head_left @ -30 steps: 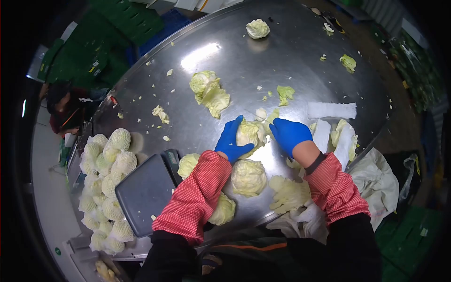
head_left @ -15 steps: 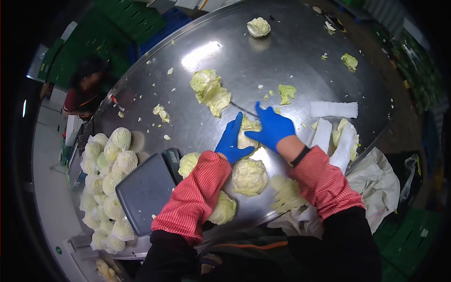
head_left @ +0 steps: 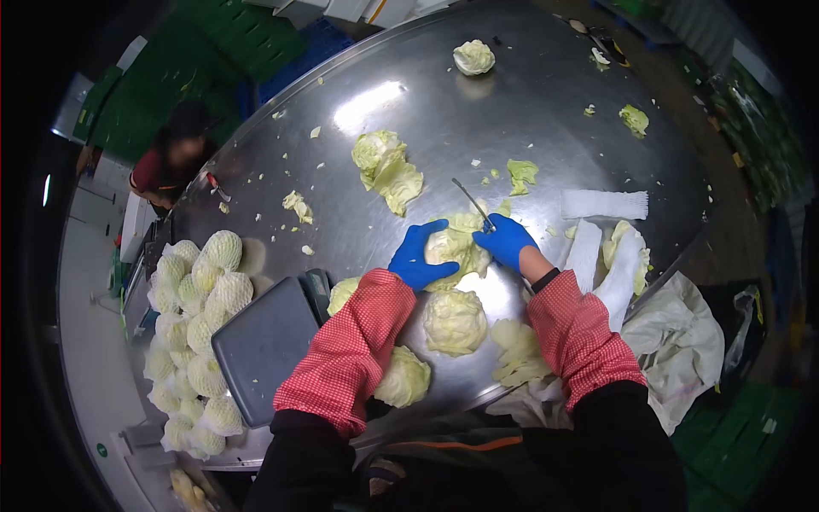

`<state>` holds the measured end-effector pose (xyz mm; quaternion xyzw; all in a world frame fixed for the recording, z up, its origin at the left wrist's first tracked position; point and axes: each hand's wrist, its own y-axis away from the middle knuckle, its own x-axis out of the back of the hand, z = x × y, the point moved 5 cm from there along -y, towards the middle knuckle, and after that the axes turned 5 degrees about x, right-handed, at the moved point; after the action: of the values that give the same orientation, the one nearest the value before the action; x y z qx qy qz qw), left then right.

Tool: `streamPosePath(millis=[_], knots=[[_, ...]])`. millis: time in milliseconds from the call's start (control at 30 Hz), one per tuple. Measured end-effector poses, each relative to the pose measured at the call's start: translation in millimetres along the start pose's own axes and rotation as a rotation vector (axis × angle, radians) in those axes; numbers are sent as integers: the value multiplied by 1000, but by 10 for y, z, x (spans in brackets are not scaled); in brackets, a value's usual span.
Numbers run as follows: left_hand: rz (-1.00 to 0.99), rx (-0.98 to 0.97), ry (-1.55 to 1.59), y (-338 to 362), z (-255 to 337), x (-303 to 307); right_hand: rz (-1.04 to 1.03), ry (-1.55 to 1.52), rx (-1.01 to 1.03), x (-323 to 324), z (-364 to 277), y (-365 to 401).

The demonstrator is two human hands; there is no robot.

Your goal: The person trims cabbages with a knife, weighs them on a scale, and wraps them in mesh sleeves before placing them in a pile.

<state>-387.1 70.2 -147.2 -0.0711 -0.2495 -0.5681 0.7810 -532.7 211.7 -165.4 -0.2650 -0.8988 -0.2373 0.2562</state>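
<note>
My left hand, in a blue glove, cups the left side of a pale cabbage on the metal table. My blue-gloved right hand grips a thin knife, its blade pointing up and away to the left, by the cabbage's right side. Just below sits another cabbage. Two more, one at the lower left and one partly behind my left sleeve, lie close to my left arm. Loose leaves are spread near my right forearm.
Net-wrapped cabbages are piled at the left beside a grey tray. Farther off are a leafy cabbage and a small one. White foam nets and a sack lie at the right. A person is beyond the table.
My right hand has drawn back toward me and right, the knife turning more upright. The cabbage in my left hand now shows more of its top. The other person has shifted slightly.
</note>
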Motion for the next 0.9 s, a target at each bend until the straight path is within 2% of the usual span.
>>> streamPosePath(millis=[33,100,133,167,233,333,433,467,500,533,567,600,667,700,733,767,800,833,900], knots=[[0,-38,60,2,-56,-1,43,124,46,19,48,-13],[39,-123,367,-54,-164,106,54,29,-33,210,15,145],[98,58,699,-31,-253,173,58,-18,-75,342,-49,284],[15,171,1162,54,-85,209,7,-212,-135,474,-161,466],[78,259,1393,124,7,344,-12,-457,21,579,-128,599],[91,216,1567,227,253,383,2,-345,-96,711,-136,706],[83,218,1555,272,413,230,251,38,107,705,-673,795],[84,199,1542,297,501,173,143,-30,121,649,-930,854],[-11,182,1572,360,619,133,29,-101,129,552,-1144,919],[-109,168,1600,430,743,99,28,-112,195,436,-1223,913],[-206,150,1628,474,823,65,-26,-289,188,412,-1187,911],[-179,191,1471,493,673,133,-80,-465,184,426,-1155,887],[-108,307,1125,602,816,332,-248,-837,200,363,-975,810],[-76,363,947,623,866,405,-288,-898,173,246,-867,790],[-172,406,1240,442,545,297,-333,-952,151,178,-851,781],[-145,315,1222,436,559,298,-379,-1004,133,136,-869,772],[-117,228,1202,453,582,255,-376,-781,79,80,-862,764],[-88,147,1184,493,596,223,-218,-618,116,113,-853,766],[29,195,1212,532,504,232,102,-286,188,239,-875,829]])
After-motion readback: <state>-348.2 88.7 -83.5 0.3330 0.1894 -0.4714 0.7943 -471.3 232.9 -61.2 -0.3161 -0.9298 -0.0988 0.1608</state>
